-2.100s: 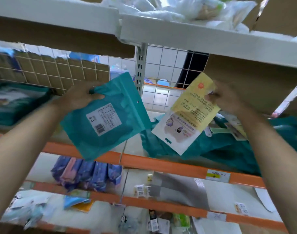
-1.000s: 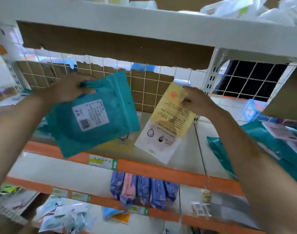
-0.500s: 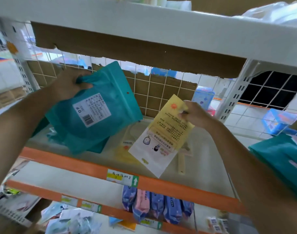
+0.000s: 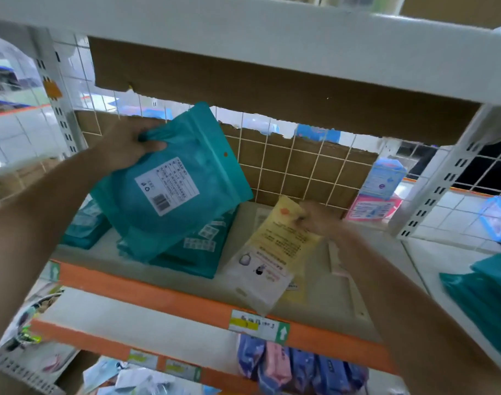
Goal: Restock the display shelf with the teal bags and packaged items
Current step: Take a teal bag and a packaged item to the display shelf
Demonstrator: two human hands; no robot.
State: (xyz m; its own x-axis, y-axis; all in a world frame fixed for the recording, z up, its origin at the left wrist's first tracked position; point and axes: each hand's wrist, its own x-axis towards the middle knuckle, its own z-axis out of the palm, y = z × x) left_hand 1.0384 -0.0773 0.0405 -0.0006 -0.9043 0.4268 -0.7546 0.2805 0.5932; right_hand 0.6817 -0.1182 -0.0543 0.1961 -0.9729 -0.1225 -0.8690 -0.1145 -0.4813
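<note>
Gripping teal bag (image 4: pixel 172 183), left hand (image 4: pixel 127 146); right hand (image 4: pixel 314 218) pinches yellow packet (image 4: pixel 275 246).

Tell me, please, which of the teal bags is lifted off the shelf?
The teal plastic bag that the left hand grips by its top edge, tilted in the air; the other teal bags lie stacked flat on the orange-edged shelf beneath it.

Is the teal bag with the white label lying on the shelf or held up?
Held up, tilted: the left hand grips the teal bag by a corner above the stack. Whether they touch, cannot tell.
</note>
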